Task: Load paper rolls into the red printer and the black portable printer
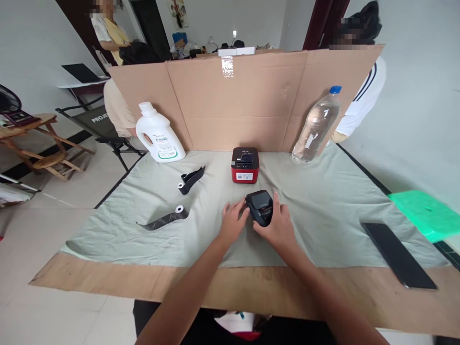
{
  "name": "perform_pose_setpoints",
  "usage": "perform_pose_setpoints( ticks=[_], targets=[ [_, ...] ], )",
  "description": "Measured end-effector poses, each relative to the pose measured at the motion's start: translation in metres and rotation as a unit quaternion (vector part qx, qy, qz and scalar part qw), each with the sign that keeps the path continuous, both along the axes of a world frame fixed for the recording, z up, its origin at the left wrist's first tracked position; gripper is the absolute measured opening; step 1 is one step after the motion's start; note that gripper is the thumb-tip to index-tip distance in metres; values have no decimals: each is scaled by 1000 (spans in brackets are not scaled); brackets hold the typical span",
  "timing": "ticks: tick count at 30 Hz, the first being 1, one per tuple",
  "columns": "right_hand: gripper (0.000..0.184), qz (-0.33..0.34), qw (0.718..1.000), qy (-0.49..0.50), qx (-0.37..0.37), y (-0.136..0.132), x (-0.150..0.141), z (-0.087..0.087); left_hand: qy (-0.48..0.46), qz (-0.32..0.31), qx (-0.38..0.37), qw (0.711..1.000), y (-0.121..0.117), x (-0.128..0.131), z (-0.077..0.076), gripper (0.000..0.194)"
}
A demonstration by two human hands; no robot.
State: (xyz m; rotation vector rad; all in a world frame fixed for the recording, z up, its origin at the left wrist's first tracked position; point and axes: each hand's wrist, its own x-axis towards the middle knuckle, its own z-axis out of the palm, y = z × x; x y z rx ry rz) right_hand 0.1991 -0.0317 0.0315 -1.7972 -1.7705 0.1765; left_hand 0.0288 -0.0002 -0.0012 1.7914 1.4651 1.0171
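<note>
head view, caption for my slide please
Left hand and right hand around a dark device, a black-topped red box behind.

R hand (280, 218) holding blk device (260, 200), L hand (233, 220) alongside; red/blk box (245, 165) behind.

Diffuse, moderate indoor light; soft shadow across brown wooden table edge (258, 285); glints on blue-capped clear plastic bottle (316, 127); wide-angle stretching at margins.

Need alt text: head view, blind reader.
Right hand grips a dark handheld device with a screen, left hand at its edge, over a cloth-covered table; a red-and-black box stands behind, dark rolls lie left.
</note>
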Motion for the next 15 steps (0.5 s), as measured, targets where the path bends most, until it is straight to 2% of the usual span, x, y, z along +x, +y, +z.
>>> perform_pose_setpoints(
  ticks=[9,15],
  targets=[
    [116,-27,999,40,-10,-10,-5,-14,55,-49,-15,997,2,-1,2,48],
    [116,-26,999,28,12,-11,-1,-17,77,-57,18,995,-8,7,-4,49]
  ],
)
